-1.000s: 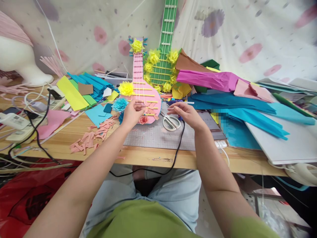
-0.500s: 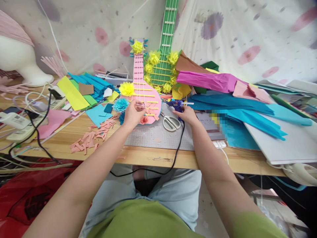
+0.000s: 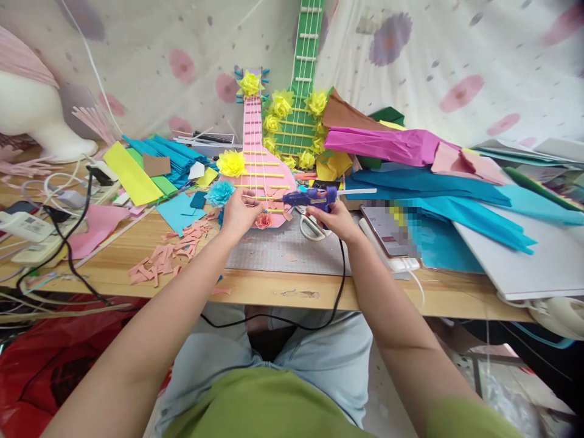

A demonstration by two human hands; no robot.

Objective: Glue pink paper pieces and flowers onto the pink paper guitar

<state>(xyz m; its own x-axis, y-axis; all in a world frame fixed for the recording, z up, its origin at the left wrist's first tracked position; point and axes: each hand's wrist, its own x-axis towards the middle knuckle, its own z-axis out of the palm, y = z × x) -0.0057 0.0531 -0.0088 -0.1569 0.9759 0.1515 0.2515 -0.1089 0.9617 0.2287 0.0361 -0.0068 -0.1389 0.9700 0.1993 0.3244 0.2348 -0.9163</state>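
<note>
My right hand [image 3: 332, 219] is closed round the grip of a blue glue gun [image 3: 310, 196], whose nozzle points left toward my left hand. My left hand [image 3: 240, 210] pinches a small pink piece I cannot make out, held over the lower body of a pink paper guitar [image 3: 258, 161] that lies on the grey cutting mat [image 3: 292, 249]. The gun's black cord [image 3: 340, 286] hangs off the table's front edge. A blue paper flower [image 3: 220, 193] and a yellow paper flower [image 3: 231, 163] sit just left of my left hand.
White-handled scissors [image 3: 311, 227] lie under the glue gun. A green paper guitar [image 3: 301, 91] leans at the back. Pink paper scraps [image 3: 168, 255] litter the left of the wooden table; paper sheets [image 3: 424, 182] pile up on the right. A power strip [image 3: 27, 228] and cables lie far left.
My right hand reached to the glue gun, took hold of it, lifted it and swung its nozzle left toward my left hand. My left hand stayed over the pink guitar.
</note>
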